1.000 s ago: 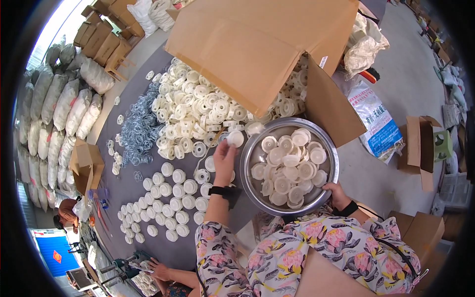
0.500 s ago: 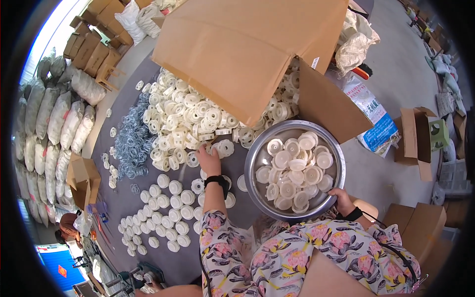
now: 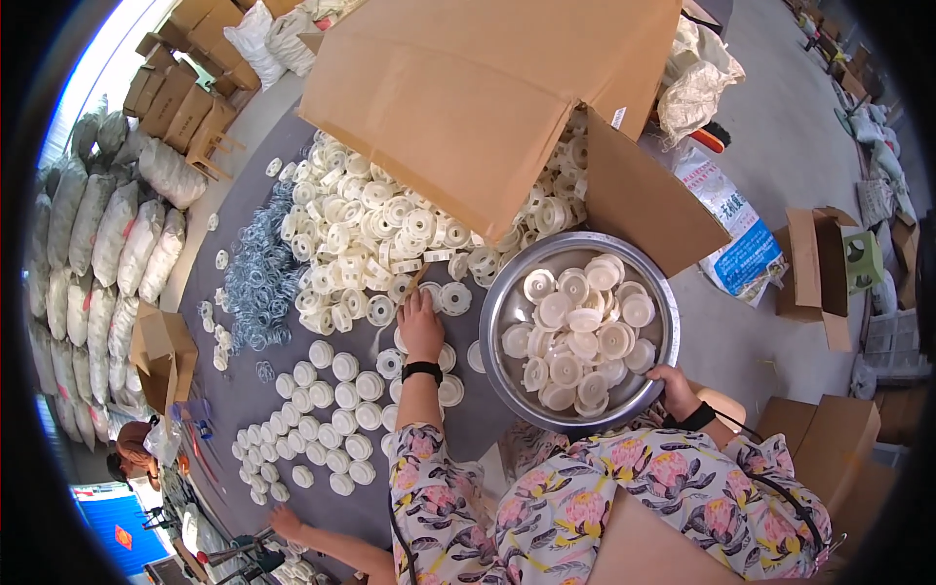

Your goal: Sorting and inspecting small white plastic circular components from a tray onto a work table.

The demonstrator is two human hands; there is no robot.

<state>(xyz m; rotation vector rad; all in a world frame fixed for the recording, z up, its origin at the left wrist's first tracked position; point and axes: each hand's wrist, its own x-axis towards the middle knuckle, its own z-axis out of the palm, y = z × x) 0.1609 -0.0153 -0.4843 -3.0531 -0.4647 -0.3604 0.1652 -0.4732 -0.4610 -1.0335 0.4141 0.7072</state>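
My left hand (image 3: 421,330) lies palm down over the grey table, its fingers stretched forward among white plastic rings. A white ring (image 3: 455,298) lies just right of its fingertips, and a thin tan strip (image 3: 419,280) shows just beyond them; whether I touch the strip, I cannot tell. My right hand (image 3: 675,392) is closed on the lower right rim of a round metal basin (image 3: 494,375). Inside the basin lies a heap of translucent white round caps (image 3: 583,343). Left of my left forearm, assembled white round pieces (image 3: 344,422) stand in loose rows.
A large heap of white rings (image 3: 380,229) spills from under a big cardboard box (image 3: 448,107). Beside it lies a pile of bluish metal springs (image 3: 261,283). Another person's hand (image 3: 286,524) reaches over the table's near left edge. Stacked sacks (image 3: 117,239) stand at left.
My left hand has moved slightly right and lies flatter; the ring it touched now rests by its fingertips. Another person's arm has come in at the lower left. My right hand keeps hold of the basin.
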